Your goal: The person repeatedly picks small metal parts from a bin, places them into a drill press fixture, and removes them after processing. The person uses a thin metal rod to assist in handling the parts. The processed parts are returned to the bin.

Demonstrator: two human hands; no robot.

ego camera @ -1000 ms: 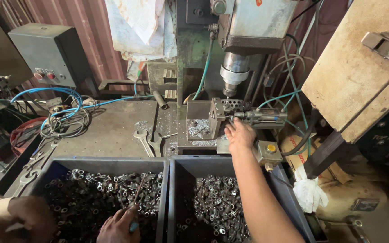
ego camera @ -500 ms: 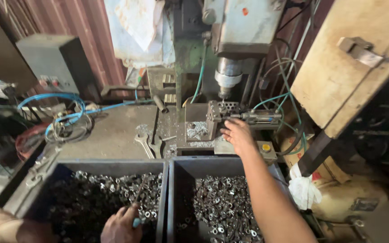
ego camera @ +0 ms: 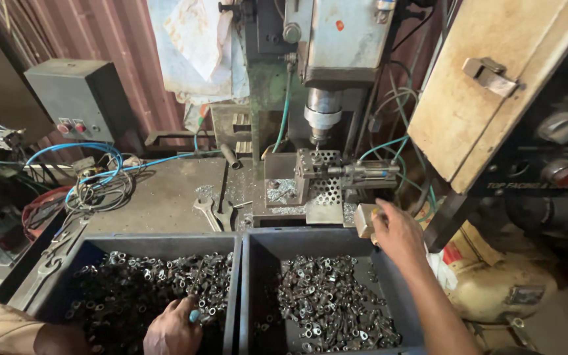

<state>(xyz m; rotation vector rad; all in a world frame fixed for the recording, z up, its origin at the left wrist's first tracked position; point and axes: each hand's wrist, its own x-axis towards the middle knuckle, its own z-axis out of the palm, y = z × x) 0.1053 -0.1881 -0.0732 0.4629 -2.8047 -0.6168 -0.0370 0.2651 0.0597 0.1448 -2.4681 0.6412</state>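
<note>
Two hands: bin parts [ego camera: 165,283], switch box [ego camera: 365,219]

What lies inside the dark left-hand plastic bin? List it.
The dark left-hand plastic bin holds a heap of small dark metal fittings. The left hand rests on them. The bin floor beneath is covered.

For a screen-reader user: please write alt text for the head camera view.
The person's right hand touches a small switch box beside a drill press, while the left hand reaches into the left bin of small metal parts; the right bin holds more, and wrenches lie on the workbench.
</note>
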